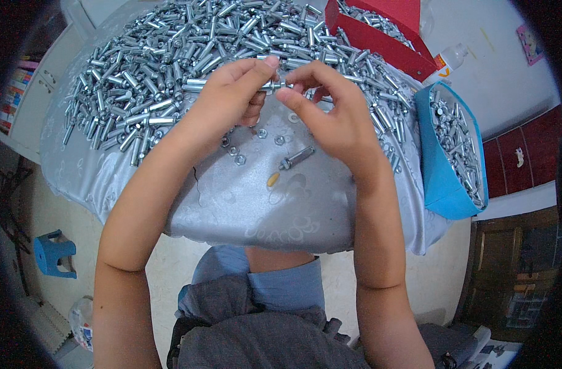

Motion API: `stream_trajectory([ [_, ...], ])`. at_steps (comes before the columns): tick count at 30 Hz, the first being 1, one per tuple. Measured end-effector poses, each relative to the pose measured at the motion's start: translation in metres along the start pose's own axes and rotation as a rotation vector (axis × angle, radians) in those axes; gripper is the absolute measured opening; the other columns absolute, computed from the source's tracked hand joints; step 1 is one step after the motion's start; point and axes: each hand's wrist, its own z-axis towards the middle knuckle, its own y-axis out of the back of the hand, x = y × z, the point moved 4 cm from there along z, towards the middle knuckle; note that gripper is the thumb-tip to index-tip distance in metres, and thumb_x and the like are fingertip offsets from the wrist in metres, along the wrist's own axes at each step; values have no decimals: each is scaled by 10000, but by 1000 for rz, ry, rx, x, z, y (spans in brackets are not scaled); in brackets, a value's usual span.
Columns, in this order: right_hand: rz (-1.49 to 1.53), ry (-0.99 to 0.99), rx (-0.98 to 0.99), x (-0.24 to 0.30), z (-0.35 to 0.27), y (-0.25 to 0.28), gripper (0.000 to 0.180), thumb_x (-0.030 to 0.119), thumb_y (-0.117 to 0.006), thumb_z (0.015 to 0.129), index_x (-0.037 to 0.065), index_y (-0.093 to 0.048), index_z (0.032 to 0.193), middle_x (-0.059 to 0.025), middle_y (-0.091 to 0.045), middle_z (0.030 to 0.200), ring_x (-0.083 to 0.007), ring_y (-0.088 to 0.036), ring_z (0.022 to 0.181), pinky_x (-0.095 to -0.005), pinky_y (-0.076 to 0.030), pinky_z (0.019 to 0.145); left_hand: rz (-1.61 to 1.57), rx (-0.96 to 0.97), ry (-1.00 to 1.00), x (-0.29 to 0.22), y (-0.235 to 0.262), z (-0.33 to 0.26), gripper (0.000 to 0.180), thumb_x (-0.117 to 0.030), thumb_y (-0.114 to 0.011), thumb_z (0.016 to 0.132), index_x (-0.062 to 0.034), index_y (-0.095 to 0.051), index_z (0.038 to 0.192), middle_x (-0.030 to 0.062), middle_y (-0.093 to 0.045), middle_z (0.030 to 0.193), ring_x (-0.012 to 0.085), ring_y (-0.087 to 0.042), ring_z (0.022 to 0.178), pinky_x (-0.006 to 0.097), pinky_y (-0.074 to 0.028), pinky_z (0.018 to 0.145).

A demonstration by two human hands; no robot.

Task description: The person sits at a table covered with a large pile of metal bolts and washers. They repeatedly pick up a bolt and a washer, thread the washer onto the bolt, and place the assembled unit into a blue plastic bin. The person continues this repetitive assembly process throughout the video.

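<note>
While the left hand pinches a bolt w/ thumb & fingers, right hand grips its end; nuts on table below.

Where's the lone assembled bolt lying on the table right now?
In the head view, the lone bolt lies on the grey tablecloth below the right hand, right of the loose nuts.

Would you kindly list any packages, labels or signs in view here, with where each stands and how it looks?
Blue box: table's right edge, open, full of metal bolts.
Red box: top, past the bolt pile, open, holding bolts.
Bottle: right of the red box, white with an orange label.
Pink sticker: top right, small and square.
</note>
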Motion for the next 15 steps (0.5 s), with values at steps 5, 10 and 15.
stream_trajectory([
  [5, 36, 23, -16, 0, 0, 3, 164, 166, -642, 753, 37, -590, 839, -22, -568, 720, -104, -518, 664, -232, -392, 585, 14, 37, 5, -1, 0, 1, 289, -385, -490, 877, -97, -487, 850, -71, -291, 532, 35, -240, 424, 202, -194, 388],
  [10, 117, -223, 113, -11, -1, 0, 215, 192, -660, 750, 15, -583, 846, -57, -558, 675, -106, -475, 583, -244, -388, 519, 30, -31, -36, -2, -2, 1, 280, -381, -485, 879, -102, -485, 859, -69, -294, 529, 33, -240, 425, 196, -190, 390],
  [15, 41, -141, -73, -5, 0, 7, 184, 160, -662, 753, 21, -584, 843, -50, -527, 636, -115, -454, 552, -246, -394, 517, 17, -31, -26, -1, 3, 5, 265, -368, -487, 880, -103, -484, 877, -66, -304, 534, 30, -239, 427, 199, -185, 388],
])
